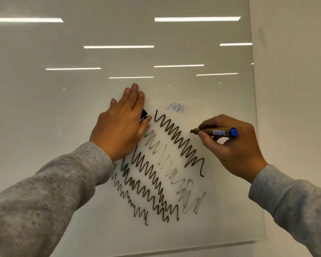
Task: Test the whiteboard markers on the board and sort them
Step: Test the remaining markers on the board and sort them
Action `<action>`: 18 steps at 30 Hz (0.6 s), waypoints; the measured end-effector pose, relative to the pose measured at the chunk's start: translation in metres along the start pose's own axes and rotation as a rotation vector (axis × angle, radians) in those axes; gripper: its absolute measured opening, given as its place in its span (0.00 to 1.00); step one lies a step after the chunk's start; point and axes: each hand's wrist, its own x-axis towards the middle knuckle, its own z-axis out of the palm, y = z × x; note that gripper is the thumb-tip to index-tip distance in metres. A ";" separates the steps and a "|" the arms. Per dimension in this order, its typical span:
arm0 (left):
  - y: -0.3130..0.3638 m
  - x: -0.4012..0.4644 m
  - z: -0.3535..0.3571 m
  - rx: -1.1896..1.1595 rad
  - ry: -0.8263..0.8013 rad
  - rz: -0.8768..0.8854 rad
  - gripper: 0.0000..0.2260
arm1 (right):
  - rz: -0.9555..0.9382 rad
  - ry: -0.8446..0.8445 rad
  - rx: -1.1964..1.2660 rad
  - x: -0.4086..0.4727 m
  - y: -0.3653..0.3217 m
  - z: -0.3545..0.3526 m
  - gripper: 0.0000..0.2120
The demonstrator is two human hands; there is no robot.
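Grey ribbed sleeves (93, 160) reach up from the bottom edge toward a glossy white glass board (63, 108) on the wall. The right hand (230, 145) grips a gold-barrelled marker with a blue end cap (216, 132), its dark tip pointing left, close to the board beside the longest dark zigzag line (180, 143). The left hand (122, 123) lies flat against the board with fingers straight, a small black cap-like piece (143, 115) tucked under its thumb side. Farther up sits a faint blue scribble (175, 107), then reflected ceiling light strips (196, 19).
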 end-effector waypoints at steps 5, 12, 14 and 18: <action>0.000 0.000 0.000 -0.004 -0.002 0.001 0.32 | 0.070 0.114 0.047 -0.009 0.003 -0.005 0.05; 0.003 -0.001 -0.003 0.016 -0.021 -0.006 0.32 | 0.103 0.105 0.027 -0.026 0.007 -0.009 0.05; 0.003 -0.001 -0.003 0.018 -0.029 -0.007 0.32 | 0.072 0.027 -0.012 -0.033 0.007 -0.009 0.05; 0.002 -0.001 -0.001 0.022 -0.021 0.000 0.32 | 0.140 0.124 0.017 -0.035 0.010 -0.012 0.05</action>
